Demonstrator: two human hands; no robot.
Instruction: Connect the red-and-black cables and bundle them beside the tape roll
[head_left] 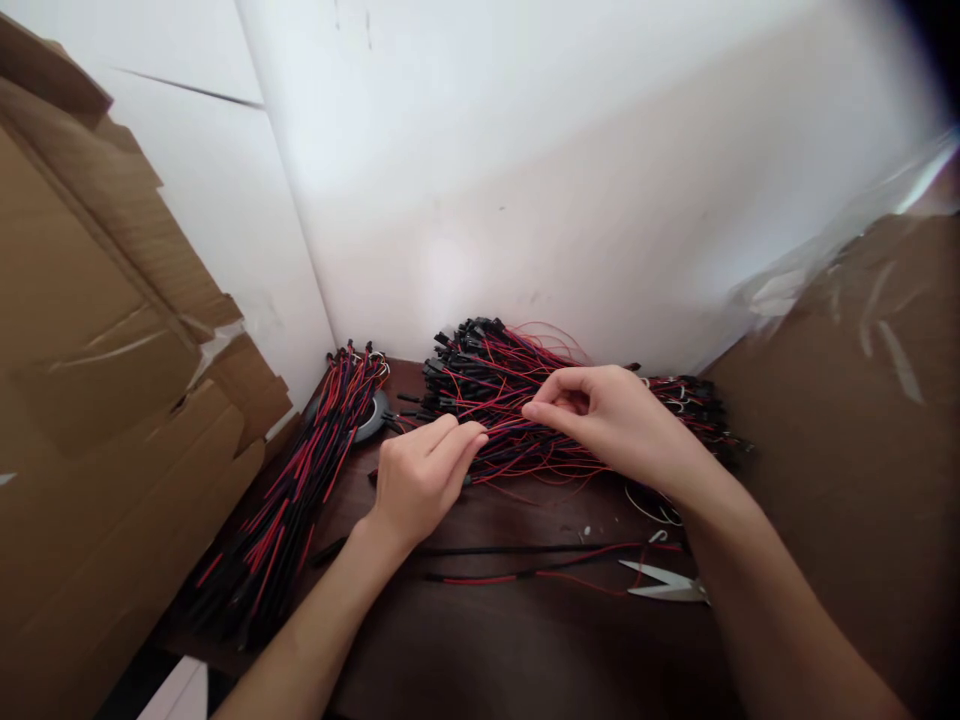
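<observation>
My left hand (pixel 424 475) is closed in a pinch, knuckles up, at the near left side of a heap of cables (pixel 502 385). My right hand (pixel 607 415) is also closed, its thumb and forefinger pinched together over the middle of the heap. Thin red and dark wires show between the two sets of fingertips. They seem to be in the pinches, though the pile behind makes this hard to separate. The heaped cables have red and dark wires, with black connectors at their far left ends. Below the hands, a loose red-and-black cable (pixel 487 579) lies across the dark table.
Scissors (pixel 667 583) lie partly open by my right forearm. A tied cable bundle (pixel 300 490) rests at left, beside a grey tape roll (pixel 370 418). More cables (pixel 686 400) lie at right. Cardboard (pixel 97 400) stands at left, brown board (pixel 847 450) at right, a white wall (pixel 480 200) behind.
</observation>
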